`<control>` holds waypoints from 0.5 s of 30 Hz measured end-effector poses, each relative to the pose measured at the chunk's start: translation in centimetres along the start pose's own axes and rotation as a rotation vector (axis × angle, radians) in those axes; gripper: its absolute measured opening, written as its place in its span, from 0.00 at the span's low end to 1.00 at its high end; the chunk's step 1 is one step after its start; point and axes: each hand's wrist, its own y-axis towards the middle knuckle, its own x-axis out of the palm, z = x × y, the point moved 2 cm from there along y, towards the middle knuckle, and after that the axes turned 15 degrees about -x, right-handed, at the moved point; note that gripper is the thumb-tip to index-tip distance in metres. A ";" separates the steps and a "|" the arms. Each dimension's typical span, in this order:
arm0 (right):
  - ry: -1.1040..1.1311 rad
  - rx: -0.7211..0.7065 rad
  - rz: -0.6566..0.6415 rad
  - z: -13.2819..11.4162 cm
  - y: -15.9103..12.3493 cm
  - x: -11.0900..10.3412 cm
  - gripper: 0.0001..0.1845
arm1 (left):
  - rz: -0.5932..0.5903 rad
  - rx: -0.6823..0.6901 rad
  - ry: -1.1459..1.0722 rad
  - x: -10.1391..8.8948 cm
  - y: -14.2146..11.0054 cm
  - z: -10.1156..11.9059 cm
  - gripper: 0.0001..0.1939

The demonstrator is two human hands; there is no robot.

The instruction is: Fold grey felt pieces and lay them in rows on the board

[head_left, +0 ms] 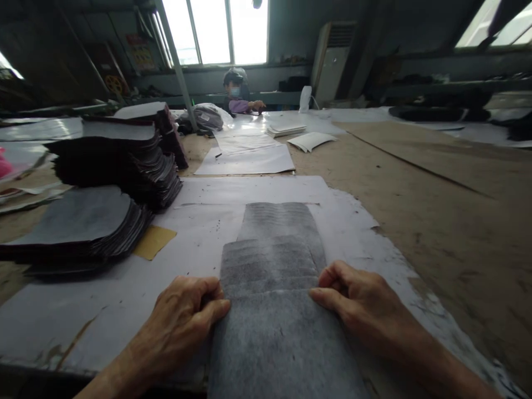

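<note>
A grey fabric-like sheet [278, 343] lies in front of me, running off the bottom of the view. Its upper part has crosswise ridges, and it overlaps another grey ridged piece [280, 219] beyond it. My left hand [187, 310] pinches the sheet's left edge between thumb and fingers. On the opposite edge, my right hand [357, 299] grips it the same way, thumb on top. Both pieces rest over white paper [199, 221] spread on the table.
To the left stand a low stack of grey-faced dark pieces [83, 216] and a taller dark stack [112, 149]. A yellow scrap [154, 242] lies beside them. White sheets [245, 160] lie further back. A person [239, 94] is across the table [436, 221].
</note>
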 end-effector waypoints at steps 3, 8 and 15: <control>0.026 0.014 0.020 -0.2 -0.3 0.2 0.05 | 0.065 0.011 0.035 0.6 0.0 -0.3 0.11; -0.064 -0.066 0.228 -0.3 -1.1 0.4 0.10 | 0.156 0.032 -0.045 1.3 0.1 -0.4 0.09; 0.000 0.012 0.219 -0.7 -0.3 -0.8 0.14 | 0.173 0.005 -0.074 1.1 0.2 -0.1 0.12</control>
